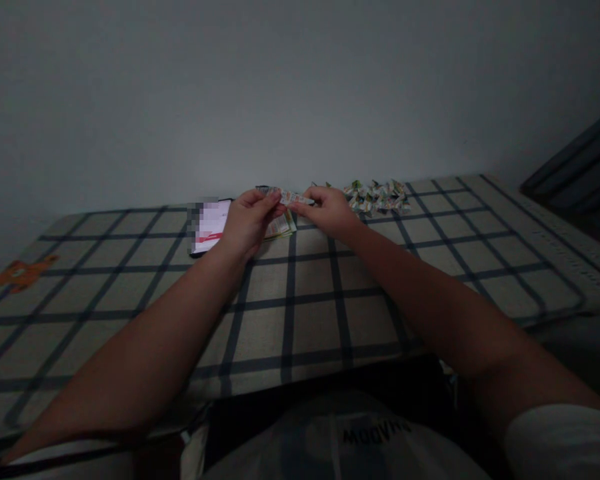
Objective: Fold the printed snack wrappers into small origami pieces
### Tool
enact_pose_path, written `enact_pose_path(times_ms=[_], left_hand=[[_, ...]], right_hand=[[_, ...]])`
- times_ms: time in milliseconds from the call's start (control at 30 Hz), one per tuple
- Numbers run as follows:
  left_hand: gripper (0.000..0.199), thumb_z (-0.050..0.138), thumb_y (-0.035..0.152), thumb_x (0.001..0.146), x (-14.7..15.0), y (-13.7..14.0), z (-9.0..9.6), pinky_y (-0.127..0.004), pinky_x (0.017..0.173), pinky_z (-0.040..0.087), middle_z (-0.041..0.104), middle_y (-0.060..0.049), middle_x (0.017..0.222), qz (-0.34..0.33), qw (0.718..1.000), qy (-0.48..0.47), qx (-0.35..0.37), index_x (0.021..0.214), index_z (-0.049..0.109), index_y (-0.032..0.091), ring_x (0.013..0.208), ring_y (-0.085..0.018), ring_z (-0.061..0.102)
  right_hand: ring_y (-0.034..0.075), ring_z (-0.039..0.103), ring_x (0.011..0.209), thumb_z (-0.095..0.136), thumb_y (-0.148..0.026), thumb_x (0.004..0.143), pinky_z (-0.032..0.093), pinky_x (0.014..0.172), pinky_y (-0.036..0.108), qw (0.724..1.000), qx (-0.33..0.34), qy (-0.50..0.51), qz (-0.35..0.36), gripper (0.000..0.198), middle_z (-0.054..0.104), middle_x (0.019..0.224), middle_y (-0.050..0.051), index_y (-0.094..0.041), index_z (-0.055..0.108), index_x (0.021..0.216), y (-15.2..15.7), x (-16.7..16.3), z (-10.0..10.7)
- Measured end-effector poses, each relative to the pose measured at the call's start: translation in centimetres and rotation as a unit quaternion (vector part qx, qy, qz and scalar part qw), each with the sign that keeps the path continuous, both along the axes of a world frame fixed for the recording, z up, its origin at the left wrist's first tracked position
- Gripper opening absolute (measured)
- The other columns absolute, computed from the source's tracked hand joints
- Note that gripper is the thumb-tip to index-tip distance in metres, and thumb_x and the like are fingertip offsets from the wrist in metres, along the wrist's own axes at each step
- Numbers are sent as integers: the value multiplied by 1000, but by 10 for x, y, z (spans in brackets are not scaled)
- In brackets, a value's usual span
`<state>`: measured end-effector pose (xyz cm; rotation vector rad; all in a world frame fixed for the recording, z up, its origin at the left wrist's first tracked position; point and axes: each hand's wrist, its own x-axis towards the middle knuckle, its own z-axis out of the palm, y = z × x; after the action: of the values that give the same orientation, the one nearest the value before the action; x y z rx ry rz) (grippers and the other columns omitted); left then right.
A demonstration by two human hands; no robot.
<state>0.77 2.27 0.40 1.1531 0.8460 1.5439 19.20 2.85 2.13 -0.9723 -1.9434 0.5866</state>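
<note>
Between my two hands is a narrow folded strip of printed paper (pixel 294 197), white with orange and dark print. My left hand (pixel 253 217) pinches its left end, and my right hand (pixel 329 210) grips the right end between thumb and fingers. Under and beside the left hand lies a small stack of printed paper sheets (pixel 281 227) in green, white and orange. To the right of my right hand several folded paper pieces (pixel 377 197) sit in rows on the cloth.
A tablet or phone with a lit screen (pixel 211 225) lies left of my left hand. A checked tablecloth (pixel 310 313) covers the table, with an orange animal-shaped figure (pixel 23 273) at its left. The grey wall (pixel 290 87) rises behind; a dark slatted object (pixel 575 167) stands at right.
</note>
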Motion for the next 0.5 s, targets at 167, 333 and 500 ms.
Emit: enact_pose_path(times_ms=[167,333,500], left_hand=[[38,92,43,70,4,-5,1,-19,74,60,73,0,82,-25,1000,-10,-6,78,63,19,77,-10,72],[36,85,45,78,4,-7,3,-22,79,60,74,-3,91,-50,998,6,-27,99,70,20,86,-13,73],[32,85,43,75,3,-4,-1,-27,83,61,75,-6,105,-25,999,27,1,88,70,19,90,-15,72]], right_hand=[[15,44,71,68,-42,90,34,70,29,998,55,-24,-16,30,56,73,1,-18,58,74,-1,1,-1],[17,48,77,67,-38,92,34,75,31,990,115,-76,-21,27,57,80,3,-18,59,76,1,5,-4],[17,49,80,62,-51,95,35,77,31,987,124,-100,-10,36,62,87,5,-17,65,86,0,7,-6]])
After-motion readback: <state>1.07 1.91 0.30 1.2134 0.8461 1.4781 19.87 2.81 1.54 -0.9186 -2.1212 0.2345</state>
